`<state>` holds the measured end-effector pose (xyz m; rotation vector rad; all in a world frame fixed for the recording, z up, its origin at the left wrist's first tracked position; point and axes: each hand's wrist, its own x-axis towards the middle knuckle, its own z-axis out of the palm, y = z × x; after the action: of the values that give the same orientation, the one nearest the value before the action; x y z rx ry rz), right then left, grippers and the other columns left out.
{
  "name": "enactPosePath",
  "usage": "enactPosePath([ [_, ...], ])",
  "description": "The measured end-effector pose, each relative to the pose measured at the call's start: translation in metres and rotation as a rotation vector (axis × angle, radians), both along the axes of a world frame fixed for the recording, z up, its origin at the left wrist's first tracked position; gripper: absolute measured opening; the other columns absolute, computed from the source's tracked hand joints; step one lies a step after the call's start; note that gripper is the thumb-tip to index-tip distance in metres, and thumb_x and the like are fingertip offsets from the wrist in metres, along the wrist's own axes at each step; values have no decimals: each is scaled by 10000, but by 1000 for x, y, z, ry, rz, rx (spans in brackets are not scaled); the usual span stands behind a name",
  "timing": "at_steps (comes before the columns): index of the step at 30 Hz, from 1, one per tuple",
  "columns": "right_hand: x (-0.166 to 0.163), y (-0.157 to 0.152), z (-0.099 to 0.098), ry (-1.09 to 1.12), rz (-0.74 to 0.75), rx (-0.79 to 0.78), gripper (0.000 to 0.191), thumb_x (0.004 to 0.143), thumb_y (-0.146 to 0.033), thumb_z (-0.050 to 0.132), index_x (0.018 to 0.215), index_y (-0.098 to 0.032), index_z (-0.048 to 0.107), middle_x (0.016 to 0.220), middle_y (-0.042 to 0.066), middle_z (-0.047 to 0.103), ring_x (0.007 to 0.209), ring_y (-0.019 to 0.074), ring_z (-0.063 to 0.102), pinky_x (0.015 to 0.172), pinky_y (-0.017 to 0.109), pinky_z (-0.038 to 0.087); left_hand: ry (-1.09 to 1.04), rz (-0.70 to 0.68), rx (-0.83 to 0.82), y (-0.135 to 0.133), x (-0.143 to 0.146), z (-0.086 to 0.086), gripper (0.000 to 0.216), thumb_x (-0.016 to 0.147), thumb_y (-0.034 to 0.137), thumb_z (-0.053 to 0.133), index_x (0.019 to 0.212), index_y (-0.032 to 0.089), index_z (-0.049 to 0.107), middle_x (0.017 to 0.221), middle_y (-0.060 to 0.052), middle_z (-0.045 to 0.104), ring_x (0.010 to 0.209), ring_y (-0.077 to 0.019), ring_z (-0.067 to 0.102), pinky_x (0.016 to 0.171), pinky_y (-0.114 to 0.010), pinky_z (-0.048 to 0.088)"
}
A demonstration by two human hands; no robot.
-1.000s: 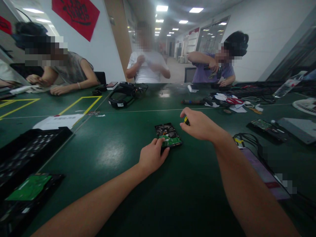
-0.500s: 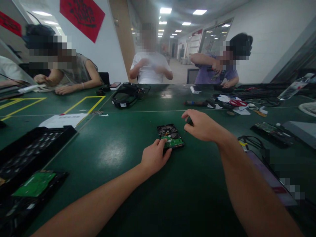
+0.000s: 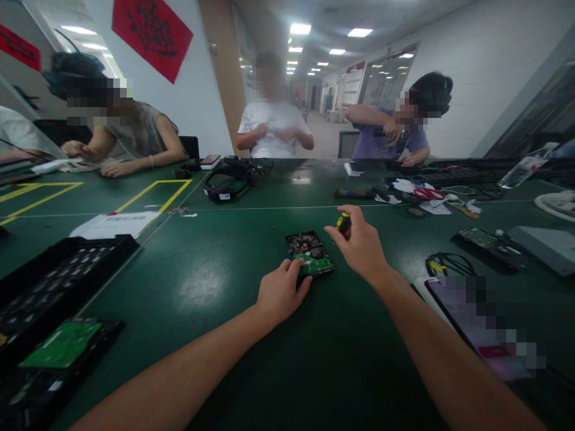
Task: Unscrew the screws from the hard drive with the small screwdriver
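A hard drive (image 3: 308, 248) with a green circuit board lies on the green table in front of me. My left hand (image 3: 282, 290) grips its near left corner, fingers on the board and thumb at the near edge. Just right of the drive and above the table, my right hand (image 3: 362, 242) is closed around a screwdriver (image 3: 343, 223) with a short black-and-yellow handle. The screwdriver's shaft cannot be made out.
A black tray (image 3: 112, 245) and another drive with a green board (image 3: 65, 344) lie at left. On the right are a phone (image 3: 476, 329), a coiled cable (image 3: 449, 263) and a black device (image 3: 487, 248). A headset (image 3: 227, 182) sits further back. Several people sit across the table.
My right hand has turned, bringing the screwdriver's yellow-and-black handle into clear view. My left hand and the hard drive stay in place on the table.
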<state>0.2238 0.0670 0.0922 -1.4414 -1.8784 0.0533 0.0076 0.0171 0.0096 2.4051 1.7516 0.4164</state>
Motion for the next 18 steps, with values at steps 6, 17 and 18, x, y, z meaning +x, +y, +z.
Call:
enactPosePath([
  [6, 2, -11, -31, 117, -20, 139, 506, 1035, -454, 573, 1480, -233, 481, 1345, 150, 703, 1023, 282, 729, 913, 465, 596, 14, -14, 18, 1, -1, -3, 476, 1079, 495, 534, 1478, 235, 535, 1278, -91, 676, 993, -250, 741, 767, -353, 561],
  [17, 7, -8, -43, 134, 27, 132, 578, 1034, -389, 563, 1577, -246, 425, 1409, 147, 652, 956, 241, 707, 903, 452, 650, 26, 9, -4, 2, -1, -3, 494, 1089, 519, 518, 1510, 260, 530, 1285, -84, 664, 973, -226, 732, 770, -323, 553],
  [18, 7, -8, -44, 131, 12, 129, 580, 1034, -395, 569, 1576, -247, 424, 1404, 148, 652, 940, 238, 703, 894, 454, 654, 24, 14, -4, 3, -1, -3, 492, 1088, 519, 520, 1508, 262, 532, 1284, -82, 662, 974, -227, 731, 766, -323, 552],
])
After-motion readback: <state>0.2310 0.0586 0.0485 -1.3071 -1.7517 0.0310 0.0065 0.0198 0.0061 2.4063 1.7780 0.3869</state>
